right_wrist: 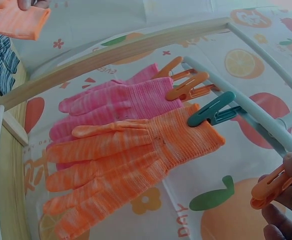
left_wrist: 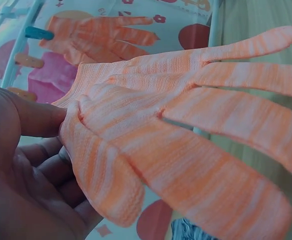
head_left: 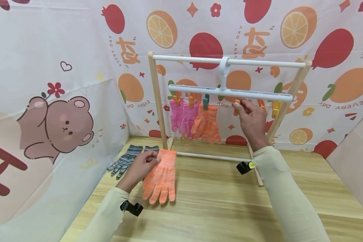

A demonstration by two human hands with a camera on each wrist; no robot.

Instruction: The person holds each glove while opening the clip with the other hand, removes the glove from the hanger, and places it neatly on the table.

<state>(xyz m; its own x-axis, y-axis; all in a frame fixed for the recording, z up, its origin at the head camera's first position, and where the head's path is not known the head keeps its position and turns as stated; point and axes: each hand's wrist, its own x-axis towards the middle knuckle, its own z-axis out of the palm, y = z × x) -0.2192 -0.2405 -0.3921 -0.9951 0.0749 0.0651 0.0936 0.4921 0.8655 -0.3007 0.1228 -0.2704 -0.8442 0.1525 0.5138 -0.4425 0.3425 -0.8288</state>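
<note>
My left hand [head_left: 143,165] pinches an orange striped knit glove [head_left: 163,174] near its cuff, fingers hanging down above the table. In the left wrist view the glove [left_wrist: 151,115] fills the middle, the thumb on its cuff edge. Up at the hanger bar [head_left: 230,92], my right hand [head_left: 253,119] pinches an orange clothespin [right_wrist: 270,189]; no cloth shows in it. To its left another orange glove [head_left: 206,123] hangs from a green clothespin [right_wrist: 213,114]. Pink gloves [head_left: 184,116] hang beside it from orange clothespins [right_wrist: 188,89].
A wooden rack with a white top rod [head_left: 187,59] carries the hanger. Right of my right hand hang a yellow clothespin [head_left: 276,109] and an orange one [head_left: 262,105]. Grey-black striped gloves [head_left: 126,161] lie on the wooden table [head_left: 205,201] at the left, partly behind the held glove.
</note>
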